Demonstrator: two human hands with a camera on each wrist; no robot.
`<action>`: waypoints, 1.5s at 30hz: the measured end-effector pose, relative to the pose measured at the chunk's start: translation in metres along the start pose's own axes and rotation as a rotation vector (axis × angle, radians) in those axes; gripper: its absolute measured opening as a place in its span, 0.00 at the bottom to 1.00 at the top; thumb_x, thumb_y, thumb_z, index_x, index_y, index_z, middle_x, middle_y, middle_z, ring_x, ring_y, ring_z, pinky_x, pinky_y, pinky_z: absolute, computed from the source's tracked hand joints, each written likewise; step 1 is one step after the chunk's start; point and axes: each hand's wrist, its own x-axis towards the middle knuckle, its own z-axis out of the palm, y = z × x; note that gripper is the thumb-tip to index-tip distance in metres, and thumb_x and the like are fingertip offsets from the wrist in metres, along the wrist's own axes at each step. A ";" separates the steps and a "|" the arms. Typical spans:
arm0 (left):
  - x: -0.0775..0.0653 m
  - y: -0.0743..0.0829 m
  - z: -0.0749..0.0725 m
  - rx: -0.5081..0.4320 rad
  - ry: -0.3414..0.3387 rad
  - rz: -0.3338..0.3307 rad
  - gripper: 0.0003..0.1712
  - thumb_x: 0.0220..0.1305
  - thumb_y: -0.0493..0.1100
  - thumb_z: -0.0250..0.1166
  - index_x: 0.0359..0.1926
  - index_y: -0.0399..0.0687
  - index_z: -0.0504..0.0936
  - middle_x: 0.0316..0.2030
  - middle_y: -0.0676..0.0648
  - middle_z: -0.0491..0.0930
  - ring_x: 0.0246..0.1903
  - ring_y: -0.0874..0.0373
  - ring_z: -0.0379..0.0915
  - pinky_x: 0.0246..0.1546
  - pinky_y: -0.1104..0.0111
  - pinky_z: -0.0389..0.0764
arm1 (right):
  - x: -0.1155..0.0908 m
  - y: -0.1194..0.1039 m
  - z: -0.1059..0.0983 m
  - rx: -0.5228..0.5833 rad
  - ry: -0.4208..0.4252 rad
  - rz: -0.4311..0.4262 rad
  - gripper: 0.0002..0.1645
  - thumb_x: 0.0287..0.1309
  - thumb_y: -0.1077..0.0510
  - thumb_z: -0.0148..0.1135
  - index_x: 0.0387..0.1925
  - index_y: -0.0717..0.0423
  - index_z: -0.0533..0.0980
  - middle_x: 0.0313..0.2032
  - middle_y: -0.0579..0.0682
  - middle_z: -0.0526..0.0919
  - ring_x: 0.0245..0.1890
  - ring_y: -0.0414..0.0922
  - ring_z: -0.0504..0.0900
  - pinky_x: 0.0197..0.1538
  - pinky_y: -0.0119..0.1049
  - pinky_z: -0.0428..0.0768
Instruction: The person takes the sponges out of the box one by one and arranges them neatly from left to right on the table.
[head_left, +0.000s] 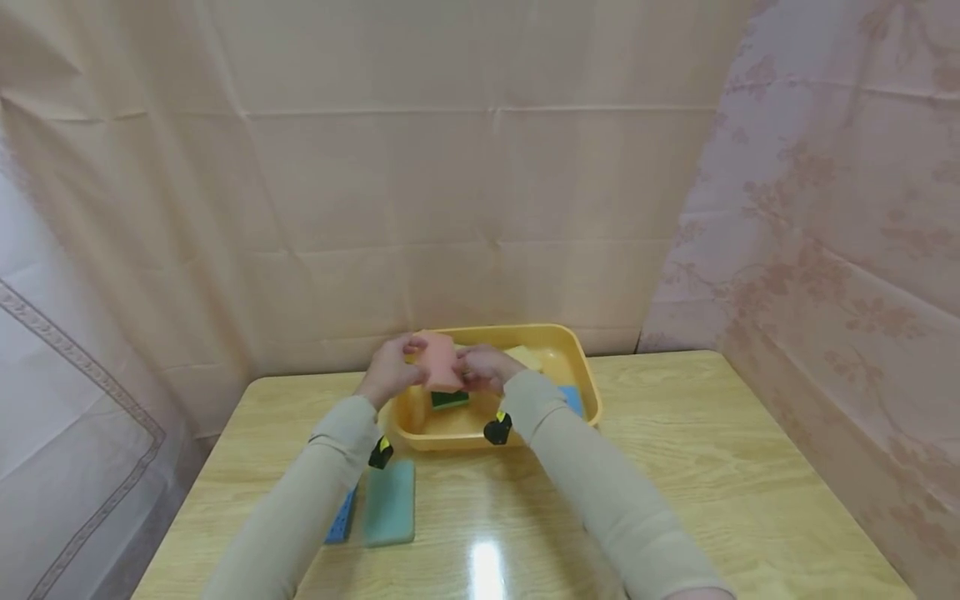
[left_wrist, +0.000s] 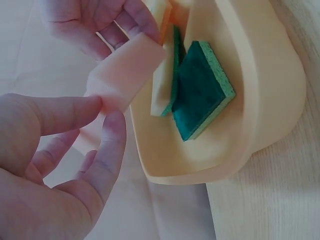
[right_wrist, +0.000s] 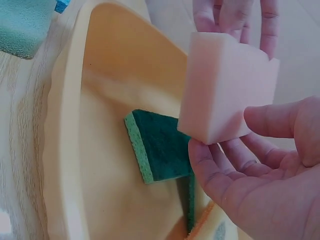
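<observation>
Between both hands, above the yellow basin [head_left: 442,442], a pink sponge [head_left: 440,362] is held up. My left hand [head_left: 393,369] pinches its left side between thumb and fingers. On the other side, my right hand [head_left: 486,367] grips it with the thumb on one face and fingers behind. In the right wrist view the pink sponge [right_wrist: 227,90] looks like a thick block with a notched edge. Below it in the basin lies a green sponge [left_wrist: 204,90] with a dark green scouring face. Beside that leans a pale yellow sponge [left_wrist: 162,90] with a green layer.
Left of centre on the wooden table [head_left: 675,467] lies a light teal sponge [head_left: 390,504], with a blue sponge [head_left: 342,518] beside it under the left forearm. A blue piece [head_left: 572,399] sits at the basin's right end. Cloth [head_left: 465,183] hangs behind the table.
</observation>
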 end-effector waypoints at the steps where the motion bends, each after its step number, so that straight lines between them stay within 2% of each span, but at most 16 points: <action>1: 0.000 -0.001 0.001 0.002 0.007 0.000 0.28 0.55 0.30 0.67 0.59 0.37 0.78 0.59 0.32 0.76 0.53 0.38 0.78 0.50 0.55 0.83 | -0.001 -0.001 -0.001 -0.006 0.003 -0.005 0.28 0.71 0.67 0.53 0.70 0.66 0.67 0.60 0.63 0.77 0.55 0.55 0.81 0.58 0.45 0.80; 5: -0.002 -0.004 0.004 0.000 0.028 -0.012 0.29 0.53 0.29 0.65 0.60 0.36 0.79 0.57 0.30 0.77 0.42 0.42 0.82 0.40 0.61 0.86 | -0.005 -0.001 -0.002 0.002 -0.016 -0.013 0.29 0.72 0.68 0.52 0.71 0.67 0.65 0.60 0.64 0.77 0.56 0.55 0.81 0.60 0.47 0.78; 11: -0.003 -0.006 0.008 -0.012 0.049 -0.010 0.32 0.54 0.28 0.63 0.63 0.34 0.77 0.56 0.32 0.79 0.50 0.40 0.78 0.48 0.57 0.83 | -0.006 0.001 -0.006 0.078 -0.016 -0.013 0.31 0.72 0.67 0.52 0.73 0.67 0.61 0.57 0.61 0.77 0.52 0.52 0.81 0.58 0.44 0.80; 17: -0.006 -0.004 0.012 -0.132 0.050 -0.016 0.28 0.62 0.27 0.60 0.65 0.32 0.74 0.57 0.31 0.77 0.50 0.41 0.80 0.41 0.63 0.86 | -0.012 0.000 -0.011 0.149 -0.029 -0.018 0.32 0.72 0.68 0.53 0.73 0.66 0.60 0.56 0.60 0.76 0.51 0.52 0.80 0.57 0.43 0.80; 23: -0.011 -0.004 0.016 -0.172 0.064 -0.013 0.25 0.72 0.36 0.60 0.67 0.32 0.72 0.57 0.31 0.76 0.48 0.41 0.79 0.42 0.61 0.86 | -0.020 0.001 -0.016 0.196 -0.050 -0.032 0.29 0.73 0.67 0.53 0.72 0.66 0.62 0.54 0.59 0.78 0.47 0.49 0.81 0.48 0.36 0.82; 29: -0.015 -0.004 0.020 -0.166 0.083 -0.013 0.27 0.71 0.39 0.64 0.67 0.34 0.71 0.57 0.33 0.77 0.50 0.41 0.78 0.49 0.56 0.83 | -0.029 0.001 -0.022 0.259 -0.086 -0.039 0.28 0.74 0.66 0.54 0.71 0.65 0.64 0.54 0.58 0.78 0.47 0.48 0.81 0.51 0.37 0.83; 37: -0.020 0.002 0.026 -0.253 0.103 0.017 0.27 0.69 0.37 0.66 0.66 0.33 0.73 0.55 0.34 0.78 0.46 0.42 0.81 0.41 0.62 0.86 | -0.039 0.004 -0.031 0.251 -0.061 -0.052 0.29 0.72 0.66 0.57 0.70 0.65 0.65 0.58 0.63 0.77 0.50 0.50 0.81 0.57 0.41 0.81; 45: -0.025 0.009 0.029 -0.288 0.071 0.023 0.26 0.70 0.37 0.66 0.66 0.35 0.73 0.54 0.36 0.77 0.44 0.45 0.82 0.40 0.63 0.86 | -0.051 0.008 -0.034 0.150 -0.044 -0.113 0.28 0.72 0.66 0.56 0.70 0.67 0.65 0.51 0.61 0.82 0.44 0.46 0.83 0.51 0.38 0.83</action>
